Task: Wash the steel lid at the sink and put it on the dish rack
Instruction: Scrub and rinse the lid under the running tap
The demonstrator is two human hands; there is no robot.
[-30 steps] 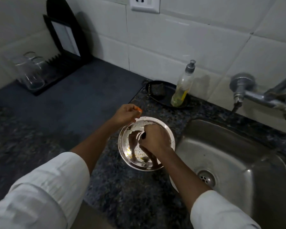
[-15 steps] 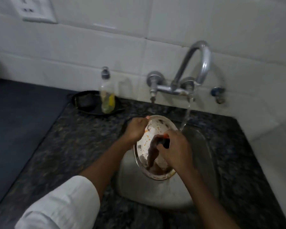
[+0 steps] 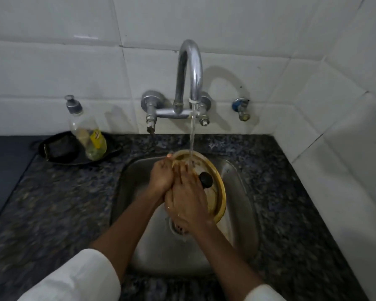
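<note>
The steel lid (image 3: 216, 190), round with a black knob and smeared with yellowish residue, is held tilted over the steel sink (image 3: 243, 213). Water from the curved tap (image 3: 189, 68) runs onto its upper part. My left hand (image 3: 161, 177) grips the lid's left rim. My right hand (image 3: 187, 198) lies flat across the lid's face, fingers spread, next to the knob. The lid's lower left part is hidden behind my hands. The dish rack is out of view.
A dish soap bottle (image 3: 89, 135) stands in a black tray (image 3: 59, 152) on the speckled counter left of the sink. A small blue-capped valve (image 3: 241, 108) sticks out of the tiled wall at right. The wall corner closes in on the right.
The lid has moved from above the counter to over the sink and under the running water. It now shows its knob side, and my right hand lies flat on it.
</note>
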